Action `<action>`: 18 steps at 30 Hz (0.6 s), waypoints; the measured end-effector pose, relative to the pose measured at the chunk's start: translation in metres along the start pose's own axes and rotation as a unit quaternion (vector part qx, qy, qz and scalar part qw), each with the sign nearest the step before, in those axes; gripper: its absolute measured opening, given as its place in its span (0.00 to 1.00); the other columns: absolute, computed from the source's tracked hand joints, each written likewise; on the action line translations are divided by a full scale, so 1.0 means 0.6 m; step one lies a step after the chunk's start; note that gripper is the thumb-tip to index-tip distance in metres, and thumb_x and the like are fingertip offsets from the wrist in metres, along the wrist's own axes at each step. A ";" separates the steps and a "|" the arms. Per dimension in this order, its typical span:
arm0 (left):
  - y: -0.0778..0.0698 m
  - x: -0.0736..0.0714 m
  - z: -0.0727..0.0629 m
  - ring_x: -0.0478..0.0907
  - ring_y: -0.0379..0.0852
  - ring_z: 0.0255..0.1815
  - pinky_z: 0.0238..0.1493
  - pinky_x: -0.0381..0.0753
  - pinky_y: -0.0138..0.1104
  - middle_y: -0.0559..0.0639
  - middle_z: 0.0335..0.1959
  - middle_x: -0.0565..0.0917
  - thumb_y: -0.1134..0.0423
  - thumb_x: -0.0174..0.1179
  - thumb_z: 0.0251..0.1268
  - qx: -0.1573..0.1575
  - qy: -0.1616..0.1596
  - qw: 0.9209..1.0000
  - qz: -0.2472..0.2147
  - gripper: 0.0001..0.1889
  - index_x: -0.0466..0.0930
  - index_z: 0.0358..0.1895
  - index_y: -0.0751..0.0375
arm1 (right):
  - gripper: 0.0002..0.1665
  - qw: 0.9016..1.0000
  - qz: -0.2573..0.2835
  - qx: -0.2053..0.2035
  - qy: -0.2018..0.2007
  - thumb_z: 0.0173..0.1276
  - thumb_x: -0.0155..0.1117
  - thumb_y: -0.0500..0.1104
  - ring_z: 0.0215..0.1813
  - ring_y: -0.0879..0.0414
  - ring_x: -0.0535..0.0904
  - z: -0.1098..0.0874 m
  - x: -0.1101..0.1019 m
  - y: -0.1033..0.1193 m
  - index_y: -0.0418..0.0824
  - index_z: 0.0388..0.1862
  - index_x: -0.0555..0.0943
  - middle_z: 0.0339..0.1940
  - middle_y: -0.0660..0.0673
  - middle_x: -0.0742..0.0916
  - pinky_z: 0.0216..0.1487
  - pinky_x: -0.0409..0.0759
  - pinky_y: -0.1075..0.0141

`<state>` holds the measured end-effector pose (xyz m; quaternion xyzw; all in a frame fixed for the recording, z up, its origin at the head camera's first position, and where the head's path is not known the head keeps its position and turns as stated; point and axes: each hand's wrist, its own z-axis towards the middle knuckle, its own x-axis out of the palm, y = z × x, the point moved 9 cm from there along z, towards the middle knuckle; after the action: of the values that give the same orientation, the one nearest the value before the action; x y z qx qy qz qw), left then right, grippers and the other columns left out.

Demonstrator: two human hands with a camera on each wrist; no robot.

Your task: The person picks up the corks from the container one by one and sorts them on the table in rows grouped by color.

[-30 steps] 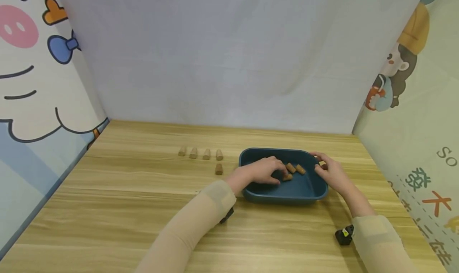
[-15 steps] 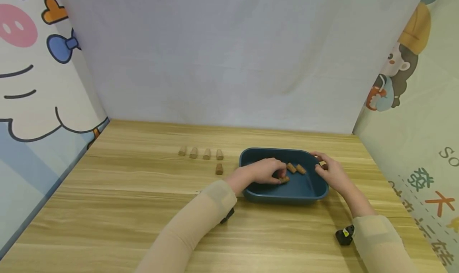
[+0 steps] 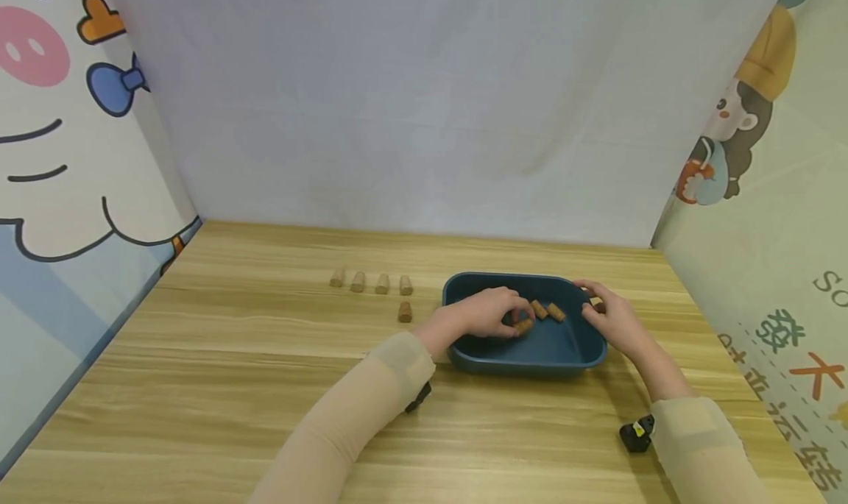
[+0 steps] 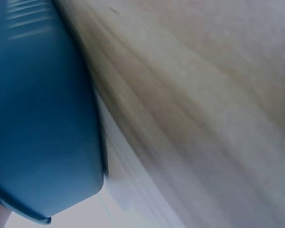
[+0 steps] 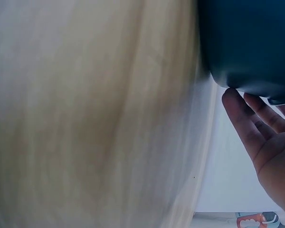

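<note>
My left hand (image 3: 493, 313) reaches into a dark blue plastic tub (image 3: 550, 353), its thumb and fingers pinching a small tapered cork (image 3: 523, 327). Just past the fingertips, two more corks (image 3: 555, 312) lie on the tub's floor. At the tub's right end my right hand (image 3: 612, 320) holds the rim, thumb at the edge. In the right wrist view, its fingers (image 5: 247, 128) reach up to the outside wall of the tub (image 5: 251, 42). The left wrist view has only the tub's outer wall (image 4: 42, 118) and a sliver of hand at the lower left.
Left of the tub, several corks (image 3: 382, 284) stand in a row on the wood-grain table (image 3: 232, 357). A single darker cork (image 3: 405, 312) stands in front of the row's right end. A pale cloth backdrop (image 3: 424, 121) rises behind the table, with printed panels at both sides.
My left hand has drawn a cork slightly towards the left inside the tub, and the cork has turned between the fingers. The right hand has stayed at the rim.
</note>
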<state>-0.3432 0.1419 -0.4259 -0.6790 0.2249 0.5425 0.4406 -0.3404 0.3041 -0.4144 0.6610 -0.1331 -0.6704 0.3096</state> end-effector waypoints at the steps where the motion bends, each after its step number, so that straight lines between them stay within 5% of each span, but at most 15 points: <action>1: 0.001 -0.004 -0.002 0.71 0.39 0.43 0.43 0.71 0.30 0.42 0.41 0.76 0.54 0.59 0.65 0.000 -0.009 1.000 0.002 0.19 0.75 0.60 0.48 | 0.26 1.000 -0.001 -0.001 0.000 0.73 0.47 0.38 0.35 0.48 0.76 0.000 0.000 0.001 0.38 0.69 0.63 0.58 0.27 0.73 0.25 0.71 0.62; 18: 0.009 -0.087 -0.062 0.75 0.42 0.48 0.49 0.75 0.34 0.45 0.46 0.78 0.46 0.62 0.61 -0.029 -0.100 0.994 0.024 0.19 0.79 0.51 0.49 | 0.26 1.000 -0.016 -0.005 -0.004 0.72 0.48 0.36 0.34 0.49 0.77 0.002 0.000 0.002 0.36 0.69 0.64 0.57 0.26 0.74 0.25 0.71 0.63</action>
<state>-0.3438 0.0990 -0.3785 -0.6279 0.1800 0.6247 0.4279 -0.3415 0.3028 -0.4137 0.6588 -0.1204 -0.6786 0.3015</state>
